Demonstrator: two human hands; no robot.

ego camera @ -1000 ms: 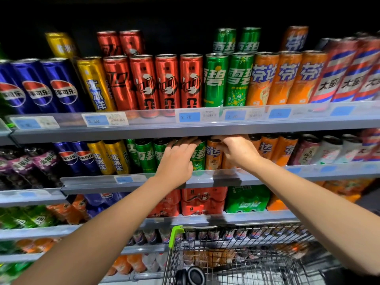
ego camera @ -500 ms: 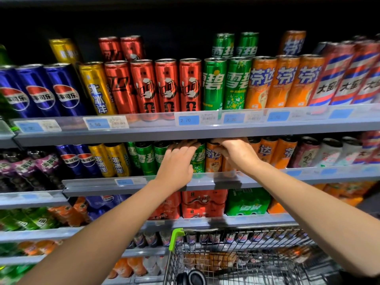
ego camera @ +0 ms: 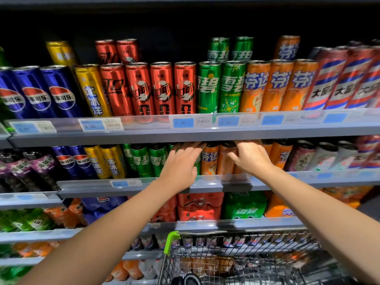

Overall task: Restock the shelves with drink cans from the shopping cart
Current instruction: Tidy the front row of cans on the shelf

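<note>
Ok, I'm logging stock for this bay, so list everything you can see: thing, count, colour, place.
Top shelf, front row, left to right:
blue cans: three, blue
yellow can: one, yellow; another behind
red cans: four, red; two behind
green cans: two, green; two behind
orange cans: three, orange; one behind
striped cans: at least three, red-white-blue, far right
price tags: several, blue, on the shelf rail
Second shelf cans: blue, yellow, green, orange, count unclear
multipacks: red, green, orange, third shelf
shopping cart: one, wire, green corner, bottom
left hand: fingers straight, over the green cans
right hand: at the orange cans, grip unclear
</note>
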